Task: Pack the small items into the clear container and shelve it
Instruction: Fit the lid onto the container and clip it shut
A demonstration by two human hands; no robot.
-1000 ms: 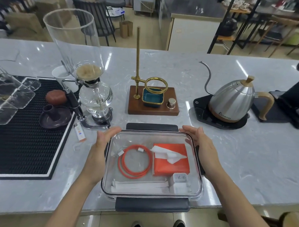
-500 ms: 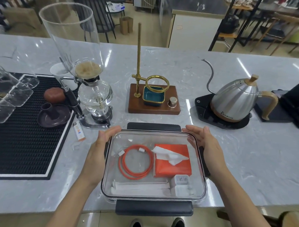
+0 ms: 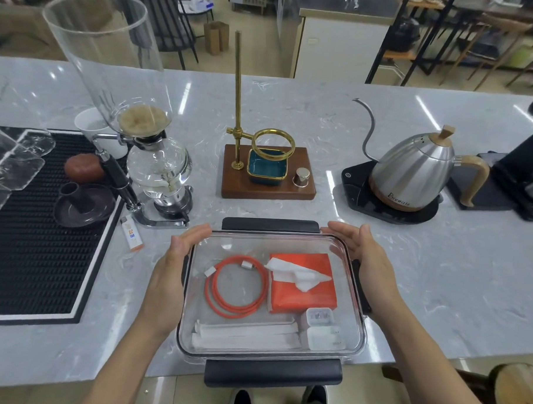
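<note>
Both hands are shifting little: left hand (image 3: 167,277) and right hand (image 3: 367,267) are flanking the lidded container (image 3: 272,293), fingers straight, pressing its sides; lifting for shelving likely follows.

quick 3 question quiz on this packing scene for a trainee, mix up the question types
1. True or false: the orange cable lies coiled inside the clear container.
2. Which stands nearest the left hand? A) kettle B) lighter C) brass stand
3. Fill in: white tissue sticks out of the ____ packet.

Key: 1 true; 2 B; 3 orange.
</note>
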